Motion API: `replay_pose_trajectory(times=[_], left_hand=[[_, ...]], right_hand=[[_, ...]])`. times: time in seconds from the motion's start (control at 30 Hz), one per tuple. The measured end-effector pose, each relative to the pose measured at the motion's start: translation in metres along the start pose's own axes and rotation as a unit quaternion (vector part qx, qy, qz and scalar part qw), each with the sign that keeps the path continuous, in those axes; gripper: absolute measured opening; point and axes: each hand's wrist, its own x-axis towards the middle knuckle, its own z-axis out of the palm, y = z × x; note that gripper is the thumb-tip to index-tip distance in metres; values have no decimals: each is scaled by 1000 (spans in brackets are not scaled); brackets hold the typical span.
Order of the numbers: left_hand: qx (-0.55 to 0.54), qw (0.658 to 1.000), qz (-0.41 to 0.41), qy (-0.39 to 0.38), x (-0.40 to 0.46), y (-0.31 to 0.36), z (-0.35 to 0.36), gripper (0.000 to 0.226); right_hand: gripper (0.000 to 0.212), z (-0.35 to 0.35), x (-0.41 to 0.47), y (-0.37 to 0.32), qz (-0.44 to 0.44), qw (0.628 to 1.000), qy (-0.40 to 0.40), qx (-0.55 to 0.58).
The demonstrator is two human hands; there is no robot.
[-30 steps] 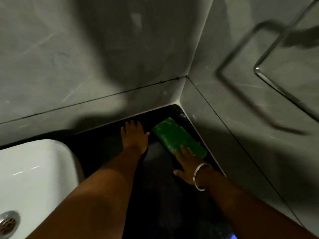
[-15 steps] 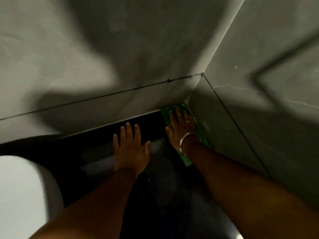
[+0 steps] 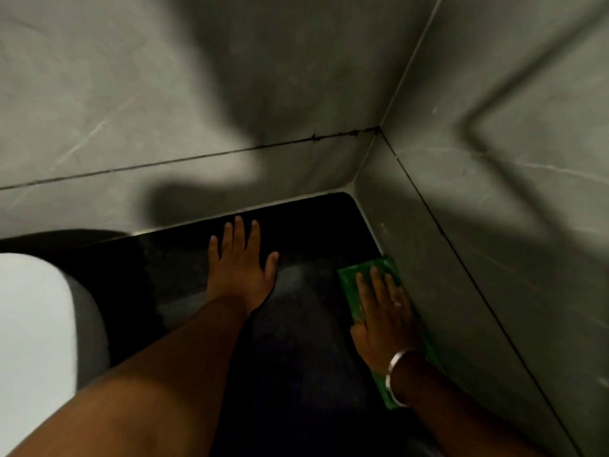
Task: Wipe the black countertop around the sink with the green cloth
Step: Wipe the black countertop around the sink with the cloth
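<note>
At the left edge sits the white sink (image 3: 36,324). Mid-frame, the left hand (image 3: 239,275) lies flat, fingers spread, on the black countertop (image 3: 306,341), probably as a brace. Lower right, the right hand (image 3: 384,311) presses open-palmed on the green cloth (image 3: 354,291), whose long axis hugs the right wall (image 3: 494,258), running from frame bottom toward the corner.

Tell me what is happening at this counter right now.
A person is wiping a black countertop in a tiled corner. The right hand presses flat on a green cloth lying along the right wall, short of the corner itself. The left hand rests palm down, fingers spread, on the bare counter near the back wall. A white sink sits at the left edge.
</note>
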Motion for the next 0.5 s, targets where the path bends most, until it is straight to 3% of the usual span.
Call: replay_pose_trajectory(times=[0.33, 0.5], left_hand=[[-13, 1000, 7, 19, 1, -2, 6, 73], [-15, 1000, 14, 6, 0, -3, 1, 74]], right_hand=[[84, -30, 172, -47, -7, 999, 32, -35], [80, -18, 113, -30, -15, 999, 25, -34]])
